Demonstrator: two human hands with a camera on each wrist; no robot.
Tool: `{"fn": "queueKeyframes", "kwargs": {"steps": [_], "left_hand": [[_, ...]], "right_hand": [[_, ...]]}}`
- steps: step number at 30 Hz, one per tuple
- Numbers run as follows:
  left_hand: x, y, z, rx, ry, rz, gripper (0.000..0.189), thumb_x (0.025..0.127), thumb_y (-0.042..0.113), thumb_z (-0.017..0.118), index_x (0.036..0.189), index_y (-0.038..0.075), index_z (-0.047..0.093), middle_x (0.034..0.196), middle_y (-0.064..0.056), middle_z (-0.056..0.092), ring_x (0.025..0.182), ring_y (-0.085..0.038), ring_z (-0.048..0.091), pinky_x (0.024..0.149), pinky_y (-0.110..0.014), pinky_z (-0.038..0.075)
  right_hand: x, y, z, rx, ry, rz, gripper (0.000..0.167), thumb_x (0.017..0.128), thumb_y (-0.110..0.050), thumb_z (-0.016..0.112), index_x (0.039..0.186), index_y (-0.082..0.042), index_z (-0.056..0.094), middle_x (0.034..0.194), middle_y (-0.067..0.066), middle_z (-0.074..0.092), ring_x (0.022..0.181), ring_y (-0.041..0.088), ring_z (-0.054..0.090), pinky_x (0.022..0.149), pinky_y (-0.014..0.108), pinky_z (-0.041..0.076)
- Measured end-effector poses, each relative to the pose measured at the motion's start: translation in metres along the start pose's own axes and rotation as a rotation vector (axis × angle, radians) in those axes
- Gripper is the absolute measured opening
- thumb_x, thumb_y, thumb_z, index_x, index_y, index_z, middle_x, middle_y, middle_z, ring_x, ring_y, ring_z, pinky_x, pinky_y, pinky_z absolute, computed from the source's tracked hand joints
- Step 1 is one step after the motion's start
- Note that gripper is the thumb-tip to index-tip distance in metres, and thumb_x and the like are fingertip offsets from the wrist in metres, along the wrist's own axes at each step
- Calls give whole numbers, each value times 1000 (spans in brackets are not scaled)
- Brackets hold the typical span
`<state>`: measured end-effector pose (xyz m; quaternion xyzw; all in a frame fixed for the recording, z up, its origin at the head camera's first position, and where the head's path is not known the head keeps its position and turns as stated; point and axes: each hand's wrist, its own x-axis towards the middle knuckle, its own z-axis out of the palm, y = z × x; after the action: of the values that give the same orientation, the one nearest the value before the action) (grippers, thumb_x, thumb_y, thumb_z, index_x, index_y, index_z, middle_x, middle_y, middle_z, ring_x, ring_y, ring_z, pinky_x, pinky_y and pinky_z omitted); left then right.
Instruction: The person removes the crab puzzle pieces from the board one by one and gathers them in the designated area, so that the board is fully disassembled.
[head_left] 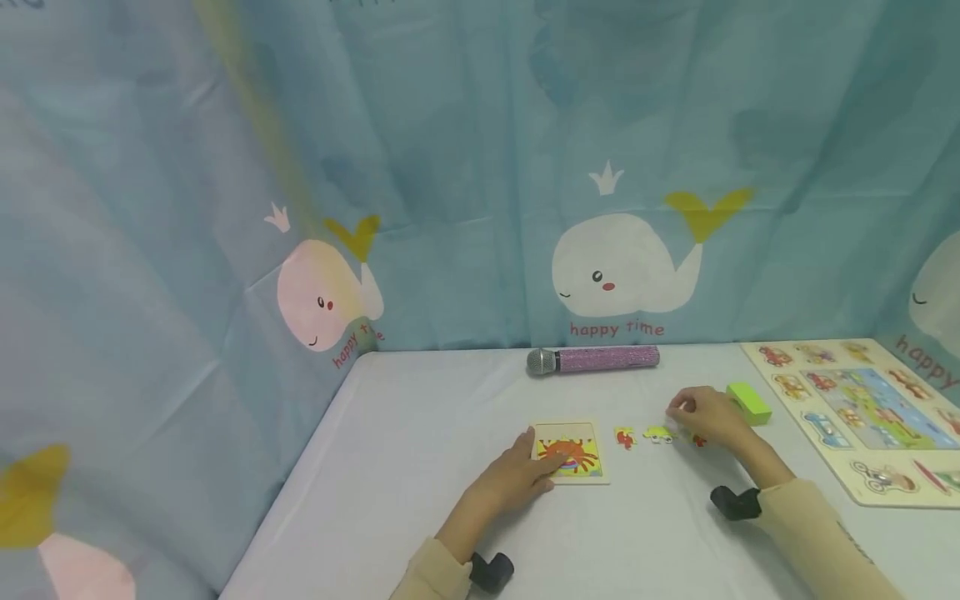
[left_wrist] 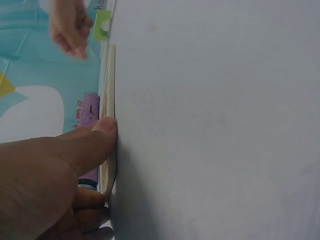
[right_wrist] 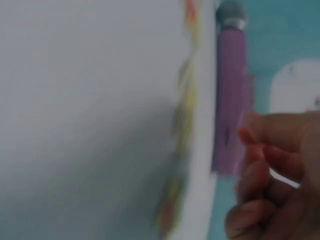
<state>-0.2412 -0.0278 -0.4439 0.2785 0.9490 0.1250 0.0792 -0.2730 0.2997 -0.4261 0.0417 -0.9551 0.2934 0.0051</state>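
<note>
A small square crab puzzle board (head_left: 576, 458) lies on the table, showing an orange crab on yellow. My left hand (head_left: 515, 477) grips its left side, thumb over the near part and fingers along the edge; in the left wrist view the thumb (left_wrist: 102, 137) lies against the board's edge (left_wrist: 111, 90). To the board's right lie loose puzzle pieces: a red and yellow one (head_left: 625, 437), a yellow-green one (head_left: 659, 434) and a red one (head_left: 699, 440) partly behind my right hand (head_left: 708, 414). That hand hovers above them, fingers loosely curled, with nothing visible in it.
A purple microphone (head_left: 607, 359) lies along the table's back edge. Beside my right hand is a green block (head_left: 748, 403). Farther right lies a large wooden picture board (head_left: 847, 467). A whale-print curtain (head_left: 465, 275) hangs behind the table.
</note>
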Motion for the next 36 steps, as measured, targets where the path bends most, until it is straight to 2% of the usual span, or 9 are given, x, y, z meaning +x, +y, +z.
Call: {"fn": "queueKeyframes", "kwargs": {"steps": [6,9,12,17,24,29,32,36], "left_hand": [[1,2,2,46,21,3,48,89,37,53,135,42,41,149,-20,25,131,-36,37,101,-48,40],[3,2,2,73,14,11,49,90,38,52,137,43,38,148,-22,27,128,-38,41,97,-48,43],[6,3,4,86,6,19,49,91,38,50,137,45,36,148,-22,28,125,-38,44,95,-48,45],[7,5,5,132,23,51,46,91,38,50,135,44,40,146,-22,31,124,-37,45,93,-47,46],[4,4,4,157,49,59,45,91,37,51,134,44,41,144,-23,34,124,-37,46,92,-46,47],[0,3,2,150,65,73,45,90,36,52,134,42,44,144,-25,33,123,-39,46,90,-46,48],[-1,2,3,170,78,92,46,90,36,52,135,40,43,143,-27,34,124,-39,46,89,-46,49],[-1,0,3,153,63,75,46,91,36,51,135,42,41,144,-26,32,124,-39,46,90,-46,48]], "right_hand": [[17,-65,35,72,-121,-204,12,87,-12,59,91,-3,65,68,4,58,55,12,48,49,25,41],[22,-89,56,109,-196,-261,11,87,-11,58,92,-4,66,66,2,57,54,10,46,49,23,40],[26,-102,73,116,-239,-284,12,86,-9,56,92,-5,66,67,-2,55,58,8,44,52,21,38],[28,-108,87,100,-259,-235,13,87,-6,52,90,-7,64,64,-2,52,55,10,42,52,22,37],[26,-112,94,69,-197,-246,14,89,-8,51,84,-7,64,76,0,60,67,12,48,65,29,43],[23,-115,99,111,-195,-190,7,87,-11,57,83,-6,61,70,0,57,62,12,48,57,25,41],[23,-114,101,138,-206,-144,8,84,-15,62,84,-8,59,72,-1,57,63,12,49,57,24,41],[25,-112,103,192,-230,-133,13,84,-19,64,86,-8,58,74,0,57,66,12,50,60,25,41]]}}
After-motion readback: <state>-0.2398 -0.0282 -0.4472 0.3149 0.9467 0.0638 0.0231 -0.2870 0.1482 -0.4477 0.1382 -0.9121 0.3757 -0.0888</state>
